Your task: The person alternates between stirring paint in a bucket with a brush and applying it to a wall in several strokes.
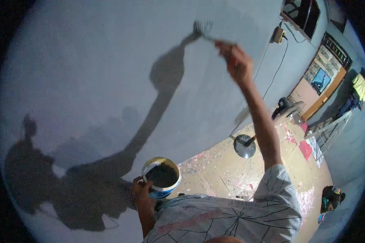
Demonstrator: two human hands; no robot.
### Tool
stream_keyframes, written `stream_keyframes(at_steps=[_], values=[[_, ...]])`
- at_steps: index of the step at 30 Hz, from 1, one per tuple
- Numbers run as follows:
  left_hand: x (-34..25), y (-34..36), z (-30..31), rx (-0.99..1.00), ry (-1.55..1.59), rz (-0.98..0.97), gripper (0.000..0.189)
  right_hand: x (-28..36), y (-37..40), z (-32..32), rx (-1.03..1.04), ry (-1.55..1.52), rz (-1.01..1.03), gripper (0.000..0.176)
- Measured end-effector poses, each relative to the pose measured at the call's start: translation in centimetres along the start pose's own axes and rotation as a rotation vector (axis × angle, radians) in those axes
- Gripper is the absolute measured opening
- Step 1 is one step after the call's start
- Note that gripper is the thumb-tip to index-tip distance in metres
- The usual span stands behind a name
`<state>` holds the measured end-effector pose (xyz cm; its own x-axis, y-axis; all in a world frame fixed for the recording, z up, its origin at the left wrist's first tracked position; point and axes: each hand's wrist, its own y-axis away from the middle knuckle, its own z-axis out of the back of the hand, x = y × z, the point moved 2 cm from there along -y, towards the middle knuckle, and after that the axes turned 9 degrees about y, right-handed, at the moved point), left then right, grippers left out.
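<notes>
My right hand (237, 62) is raised high at the blue-grey wall (109, 73), fingers closed around the handle of a paintbrush (209, 38). The bristles meet the wall right beside their own shadow. Low in front of my body, my left hand (142, 189) grips the rim of a small paint bucket (166, 188), thumb over the edge. Dark paint (161, 175) fills part of the bucket, and yellowish smears coat its inner side. A large shadow of my arm and head falls across the wall.
A standing fan (288, 108) with a round base (244, 146) stands to the right on the paint-spattered floor (215, 174). A yellow socket box (278, 35) hangs by a window. One person (359, 91) is on a ladder (330, 131); another (331, 198) is low at the right.
</notes>
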<state>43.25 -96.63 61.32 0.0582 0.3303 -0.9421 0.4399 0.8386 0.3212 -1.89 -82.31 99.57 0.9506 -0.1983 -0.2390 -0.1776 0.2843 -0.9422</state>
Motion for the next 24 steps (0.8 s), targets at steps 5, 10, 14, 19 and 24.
stream_keyframes(at_steps=[5,10,14,19,24], values=[[0.1,-0.3,-1.4,0.031,0.124,0.116,0.051,6.6,15.8,-1.6,0.381,-0.303,-0.232,0.021],[1.2,-2.0,-1.3,0.173,-0.188,0.026,0.053,6.1,14.7,-1.0,0.489,-0.259,-0.239,0.022],[1.5,-2.2,-1.6,0.179,-0.023,0.079,0.053,2.8,4.1,1.4,0.144,-0.153,-0.2,0.019],[4.0,-2.7,-1.4,0.093,0.187,0.149,0.056,2.4,2.0,1.3,-0.101,-0.121,-0.175,0.022],[5.2,-2.6,-1.6,-0.062,0.143,0.227,0.047,5.4,15.7,-1.9,0.233,-0.321,-0.369,0.022]])
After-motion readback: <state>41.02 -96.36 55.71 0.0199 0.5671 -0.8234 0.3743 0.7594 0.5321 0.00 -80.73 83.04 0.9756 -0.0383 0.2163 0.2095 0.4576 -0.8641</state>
